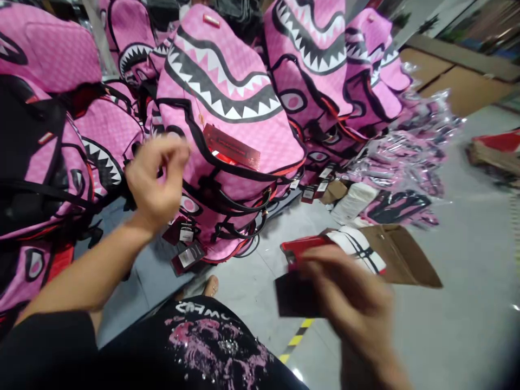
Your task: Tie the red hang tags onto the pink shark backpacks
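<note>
My left hand is raised in front of the pink backpacks, its thumb and fingertips pinched together; anything between them is too small to make out. Beside it stands a pink backpack with a shark-mouth print, and a dark red tag lies on its front. My right hand, blurred, is at the lower right and grips a black card between thumb and fingers. Beyond that hand, a red and white item shows in an open cardboard box.
More pink backpacks stand in rows at the back and left. Plastic-wrapped pink goods are heaped at the right. Tags hang below the bags. Yellow-black tape crosses the floor.
</note>
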Motion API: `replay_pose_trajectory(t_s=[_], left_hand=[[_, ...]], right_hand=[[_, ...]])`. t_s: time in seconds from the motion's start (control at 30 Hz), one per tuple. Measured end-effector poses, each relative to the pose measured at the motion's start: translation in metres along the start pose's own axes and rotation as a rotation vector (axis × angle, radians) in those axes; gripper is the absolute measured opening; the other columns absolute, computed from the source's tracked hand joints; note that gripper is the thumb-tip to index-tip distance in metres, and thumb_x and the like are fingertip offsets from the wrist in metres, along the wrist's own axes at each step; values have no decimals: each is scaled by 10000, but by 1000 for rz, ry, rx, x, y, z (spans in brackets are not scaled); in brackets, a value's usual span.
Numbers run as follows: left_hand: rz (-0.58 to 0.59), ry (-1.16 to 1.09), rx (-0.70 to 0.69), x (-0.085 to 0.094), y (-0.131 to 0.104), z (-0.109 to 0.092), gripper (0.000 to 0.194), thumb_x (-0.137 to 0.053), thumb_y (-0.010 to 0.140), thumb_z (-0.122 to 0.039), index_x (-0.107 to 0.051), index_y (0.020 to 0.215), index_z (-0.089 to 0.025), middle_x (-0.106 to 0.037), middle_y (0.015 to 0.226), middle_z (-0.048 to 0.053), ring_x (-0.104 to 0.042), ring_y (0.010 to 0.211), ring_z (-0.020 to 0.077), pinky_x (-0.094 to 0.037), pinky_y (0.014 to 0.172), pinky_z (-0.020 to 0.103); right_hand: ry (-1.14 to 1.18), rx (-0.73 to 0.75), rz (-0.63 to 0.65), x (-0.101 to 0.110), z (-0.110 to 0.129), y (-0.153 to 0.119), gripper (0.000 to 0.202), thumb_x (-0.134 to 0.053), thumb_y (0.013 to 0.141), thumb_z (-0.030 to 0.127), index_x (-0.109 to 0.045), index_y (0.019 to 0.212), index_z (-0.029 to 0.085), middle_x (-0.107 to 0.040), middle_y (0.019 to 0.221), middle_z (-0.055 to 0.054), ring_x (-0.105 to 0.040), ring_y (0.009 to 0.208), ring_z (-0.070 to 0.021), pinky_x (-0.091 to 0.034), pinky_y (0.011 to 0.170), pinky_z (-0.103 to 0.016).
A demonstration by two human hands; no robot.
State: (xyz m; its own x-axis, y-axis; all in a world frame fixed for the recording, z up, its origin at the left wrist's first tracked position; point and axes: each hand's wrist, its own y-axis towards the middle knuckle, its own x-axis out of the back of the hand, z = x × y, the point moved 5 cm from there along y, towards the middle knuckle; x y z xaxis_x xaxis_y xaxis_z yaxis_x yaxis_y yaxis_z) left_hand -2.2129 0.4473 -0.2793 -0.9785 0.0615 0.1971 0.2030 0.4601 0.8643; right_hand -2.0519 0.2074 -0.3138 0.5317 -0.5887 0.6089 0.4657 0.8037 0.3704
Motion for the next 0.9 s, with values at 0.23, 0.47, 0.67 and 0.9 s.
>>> replay_pose_trajectory(t_s=[0.23,0.47,0.67,0.9], left_hand=[[565,-449,731,-23,-212,5,197,-568,891,-235,-723,999,-179,-741,1041,65,-688,978,180,-538,911,300],[395,-397,790,3,-223,26,201,-545,918,-273,-721,966,-190,-761,859,22,-711,799,142,-544,769,236],[590,-14,608,4,-206,39,264,-533,922,-204,-648,1159,-215,-762,905,18,-711,804,151,-504,726,237],[785,179,459,-19,-193,50,322,-431,954,-208,-667,1170,-247,-734,975,54,-692,875,197,-463,683,265]], right_hand=[[611,-449,270,-181,-58,-51,199,-576,814,385,-599,756,195,-566,657,13,-531,588,-129,-460,591,-262],[209,-247,21,-185,-48,-49,176,-607,835,369,-611,854,194,-666,889,-55,-617,866,-183,-483,827,-321],[-54,-266,-243,-171,-50,-10,303,-598,831,451,-537,961,184,-632,798,-27,-598,708,-153,-479,674,-270],[22,-275,-153,-174,-58,-10,331,-480,887,457,-557,1021,164,-646,916,-70,-625,720,-154,-512,709,-293]])
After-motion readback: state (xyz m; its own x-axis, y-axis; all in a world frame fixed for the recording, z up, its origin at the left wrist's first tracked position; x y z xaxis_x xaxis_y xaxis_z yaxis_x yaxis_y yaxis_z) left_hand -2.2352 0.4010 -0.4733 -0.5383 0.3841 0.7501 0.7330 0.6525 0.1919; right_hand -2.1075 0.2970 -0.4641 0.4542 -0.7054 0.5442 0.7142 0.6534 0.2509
